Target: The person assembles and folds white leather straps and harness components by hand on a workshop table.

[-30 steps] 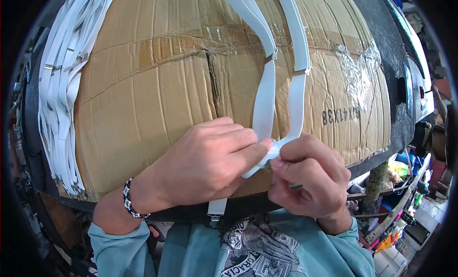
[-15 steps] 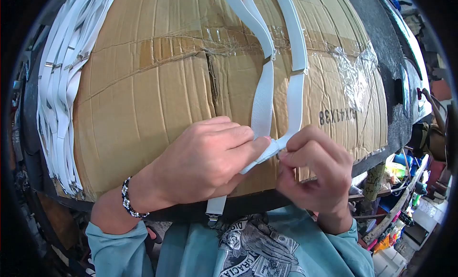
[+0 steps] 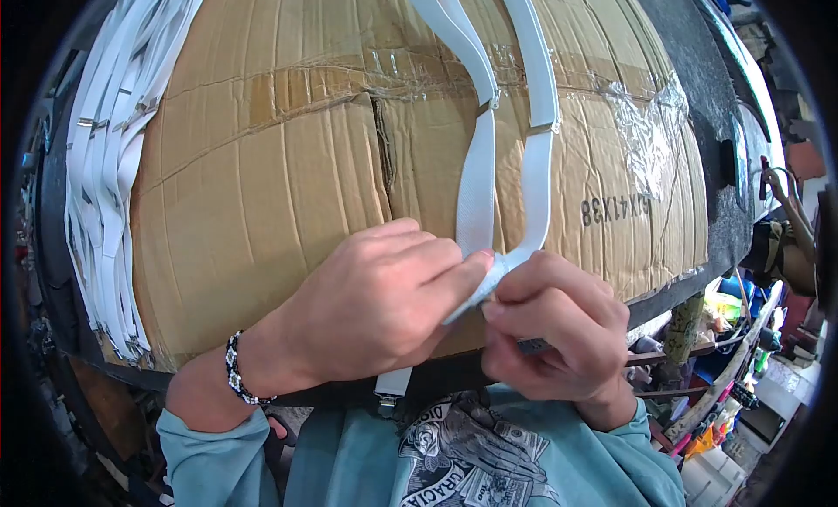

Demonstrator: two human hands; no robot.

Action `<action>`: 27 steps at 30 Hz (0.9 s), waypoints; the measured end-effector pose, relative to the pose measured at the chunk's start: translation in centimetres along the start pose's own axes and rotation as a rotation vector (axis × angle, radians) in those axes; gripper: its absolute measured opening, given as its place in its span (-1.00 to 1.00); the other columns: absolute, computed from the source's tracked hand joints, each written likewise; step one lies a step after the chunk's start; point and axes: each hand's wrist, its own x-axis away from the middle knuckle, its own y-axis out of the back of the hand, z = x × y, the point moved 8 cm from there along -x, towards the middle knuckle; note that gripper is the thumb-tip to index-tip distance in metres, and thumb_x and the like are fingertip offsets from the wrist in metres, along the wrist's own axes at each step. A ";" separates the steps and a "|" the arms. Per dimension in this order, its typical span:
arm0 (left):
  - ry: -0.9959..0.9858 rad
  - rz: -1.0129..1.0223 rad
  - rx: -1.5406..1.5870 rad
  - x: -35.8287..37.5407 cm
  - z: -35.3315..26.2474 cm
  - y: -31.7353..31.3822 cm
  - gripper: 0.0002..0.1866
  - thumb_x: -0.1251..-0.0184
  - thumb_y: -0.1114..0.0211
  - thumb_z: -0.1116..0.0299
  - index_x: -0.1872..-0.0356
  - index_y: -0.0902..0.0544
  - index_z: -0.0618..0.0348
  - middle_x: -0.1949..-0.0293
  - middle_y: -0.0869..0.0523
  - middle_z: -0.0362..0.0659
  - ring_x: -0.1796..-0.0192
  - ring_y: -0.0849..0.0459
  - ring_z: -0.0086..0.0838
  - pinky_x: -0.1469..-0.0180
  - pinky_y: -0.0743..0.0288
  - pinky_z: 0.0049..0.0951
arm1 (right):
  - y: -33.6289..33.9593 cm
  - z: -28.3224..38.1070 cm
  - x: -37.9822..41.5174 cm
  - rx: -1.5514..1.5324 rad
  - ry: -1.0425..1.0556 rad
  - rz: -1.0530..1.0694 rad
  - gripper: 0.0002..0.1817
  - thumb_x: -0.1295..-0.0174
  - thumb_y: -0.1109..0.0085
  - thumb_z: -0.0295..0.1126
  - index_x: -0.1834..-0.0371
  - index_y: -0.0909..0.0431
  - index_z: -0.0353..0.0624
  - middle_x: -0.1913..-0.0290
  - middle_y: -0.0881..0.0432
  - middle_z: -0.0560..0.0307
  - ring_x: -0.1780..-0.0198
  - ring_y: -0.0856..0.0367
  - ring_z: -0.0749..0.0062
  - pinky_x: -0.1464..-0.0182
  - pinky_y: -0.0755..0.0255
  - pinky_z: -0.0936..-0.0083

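Two white straps [image 3: 476, 188], flat and finely woven, are curving down the box [image 3: 244, 210] and meeting at a pale joint [image 3: 485, 289] near its lower edge. The left hand [image 3: 384, 289] is gripping the joint between thumb and fingers, covering much of it. The right hand [image 3: 559, 332] is curling closed just beside it, thumb and forefinger pinching together at the joint's edge; whether anything is lying between those fingertips is hidden. Small metal sliders [image 3: 541, 129] are crossing the straps higher up. Below the left hand, a short white end is hanging past the box edge, carrying a metal clip [image 3: 388, 404].

The box is showing ribbed, creased tan cardboard, with shiny brown tape [image 3: 314, 86] running across it, a ragged slit [image 3: 384, 149] and crinkled clear film [image 3: 650, 144] on the right. A bundle [image 3: 109, 184] of similar straps is draping along the left edge, a broad stretch of cardboard separating it from the hands. Beyond the right edge, a dark rough surface [image 3: 729, 223] is bordering the box. Both wrists are coming in over the near edge, the left one wearing a beaded bracelet [image 3: 234, 367].
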 end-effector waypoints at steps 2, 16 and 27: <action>-0.027 -0.032 0.015 0.0 -0.1 0.1 -0.38 0.10 -0.46 0.55 -0.16 -0.69 0.37 0.41 -0.55 -0.14 0.42 -0.58 -0.26 0.33 -0.44 -0.26 | 0.0 -0.6 0.1 -0.014 -0.020 0.013 -0.75 0.05 -0.40 -0.71 0.36 -0.55 -0.23 0.38 -0.57 0.07 0.50 -0.61 0.24 0.51 -0.47 0.41; -0.011 -0.042 0.045 0.1 0.2 0.2 -0.41 0.21 -0.45 0.54 -0.04 -0.72 0.36 0.39 -0.55 -0.13 0.40 -0.58 -0.22 0.32 -0.46 -0.24 | -0.4 -0.2 -0.2 -0.068 -0.030 -0.105 -0.71 0.18 -0.40 -0.71 0.36 -0.59 -0.22 0.34 -0.63 0.08 0.44 -0.56 0.27 0.40 -0.39 0.44; -0.009 0.002 0.067 -0.1 0.1 0.1 -0.33 0.24 -0.47 0.53 -0.13 -0.70 0.36 0.40 -0.52 -0.15 0.42 -0.55 -0.23 0.33 -0.42 -0.25 | 0.1 -0.8 -0.3 -0.129 0.018 0.084 -0.74 0.18 -0.37 -0.70 0.40 -0.57 -0.22 0.32 -0.59 0.07 0.41 -0.55 0.22 0.34 -0.42 0.37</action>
